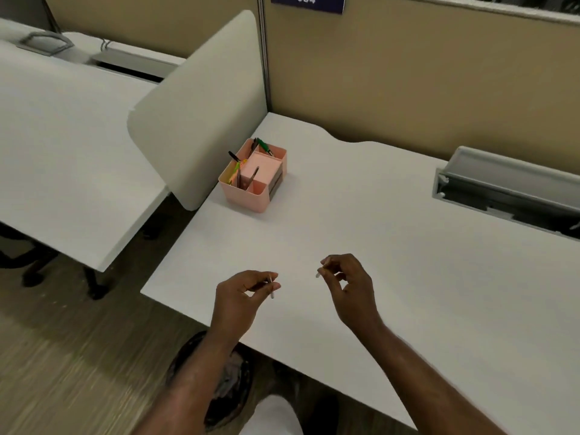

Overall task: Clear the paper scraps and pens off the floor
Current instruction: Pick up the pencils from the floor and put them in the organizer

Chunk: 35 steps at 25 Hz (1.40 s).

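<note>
Head view — a thin pen pinched in each hand above desk.

Both forearms are extended forward. The left hand and right hand are held apart, fingers pinched on small thin items.
</note>
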### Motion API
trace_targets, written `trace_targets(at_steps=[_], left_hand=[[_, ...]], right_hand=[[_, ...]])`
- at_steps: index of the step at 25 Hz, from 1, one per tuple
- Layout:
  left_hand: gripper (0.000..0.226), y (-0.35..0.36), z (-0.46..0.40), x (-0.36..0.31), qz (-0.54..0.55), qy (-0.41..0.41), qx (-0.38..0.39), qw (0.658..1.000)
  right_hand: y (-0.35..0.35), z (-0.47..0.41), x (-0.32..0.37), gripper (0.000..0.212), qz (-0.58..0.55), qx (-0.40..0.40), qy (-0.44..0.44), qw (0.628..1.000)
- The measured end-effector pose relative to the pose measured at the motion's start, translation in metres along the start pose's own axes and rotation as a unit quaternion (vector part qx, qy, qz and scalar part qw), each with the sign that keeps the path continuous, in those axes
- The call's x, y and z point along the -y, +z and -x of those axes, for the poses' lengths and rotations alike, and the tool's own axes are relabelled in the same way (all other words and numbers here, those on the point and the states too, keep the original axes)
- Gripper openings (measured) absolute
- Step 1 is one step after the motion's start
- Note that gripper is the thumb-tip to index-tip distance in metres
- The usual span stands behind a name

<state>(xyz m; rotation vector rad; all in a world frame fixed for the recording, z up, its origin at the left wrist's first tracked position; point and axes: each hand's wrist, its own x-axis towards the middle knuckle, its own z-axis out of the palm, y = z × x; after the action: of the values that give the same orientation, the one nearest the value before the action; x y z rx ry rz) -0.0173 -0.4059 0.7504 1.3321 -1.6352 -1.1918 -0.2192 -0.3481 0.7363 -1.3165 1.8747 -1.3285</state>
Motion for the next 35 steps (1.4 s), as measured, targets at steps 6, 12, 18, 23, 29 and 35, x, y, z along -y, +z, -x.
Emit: trace_targets(at_steps=[6,12,18,23,29,35], left_hand=[[0.015,-0.010,-0.065,0.028,-0.010,-0.032,0.036,0.999],[0.010,-0.021,-0.105,0.041,-0.033,-0.031,0.051,0.998],[0.011,-0.042,-0.137,0.042,-0.031,-0.033,0.004,0.999],[0.021,-0.055,-0.165,0.032,-0.022,-0.010,-0.036,0.999],[0.022,-0.064,-0.223,0.010,-0.072,0.107,-0.135,0.982],[0.021,-0.047,-0.282,0.026,-0.073,0.073,-0.123,0.987]], right_hand=[[0.082,-0.132,0.019,0.014,0.007,-0.016,-0.018,1.000],[0.158,-0.229,0.032,0.022,0.055,0.044,-0.028,0.997],[0.199,-0.258,0.015,0.022,0.128,0.119,0.013,0.985],[0.176,-0.239,-0.002,0.026,0.128,0.086,0.022,0.988],[0.119,-0.150,-0.097,0.054,0.288,0.223,0.021,0.931],[0.093,-0.097,-0.133,0.059,0.321,0.331,0.068,0.885]])
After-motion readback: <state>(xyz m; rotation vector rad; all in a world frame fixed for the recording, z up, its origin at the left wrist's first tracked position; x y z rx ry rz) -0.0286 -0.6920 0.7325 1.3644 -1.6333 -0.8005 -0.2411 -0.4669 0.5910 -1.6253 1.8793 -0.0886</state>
